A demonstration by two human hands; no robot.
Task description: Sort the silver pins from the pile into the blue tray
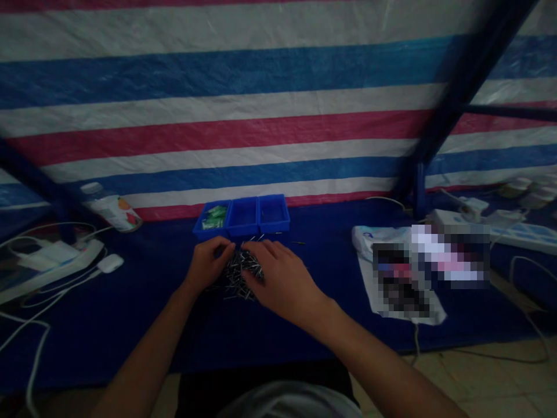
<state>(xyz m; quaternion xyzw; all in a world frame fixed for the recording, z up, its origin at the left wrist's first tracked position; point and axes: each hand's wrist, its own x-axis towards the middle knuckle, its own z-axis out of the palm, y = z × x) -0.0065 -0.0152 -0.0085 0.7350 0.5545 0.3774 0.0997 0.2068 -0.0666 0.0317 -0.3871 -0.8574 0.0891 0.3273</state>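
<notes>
A heap of thin, shiny metal pins (239, 276), like nails or rivets, lies on the dark blue tabletop between my hands. My left hand (209, 261) is at the heap's left edge, thumb and forefinger curled together; anything between their tips is too small to make out. From the right, my right hand (282, 278) reaches over the heap, fingers bent and thumb apart, touching the pins. Just behind stands a blue three-part tray (243, 216). Its left compartment contains green-and-clear packets (214, 217). A few loose pins (298, 242) lie in front of the tray and right of it.
At left are a labelled bottle (115, 212), a power strip (65, 270) and white cables. To the right lie a white package (369, 241), a blurred-out area and another power strip (513, 229). A striped sheet (261, 128) hangs behind the blue table (143, 278).
</notes>
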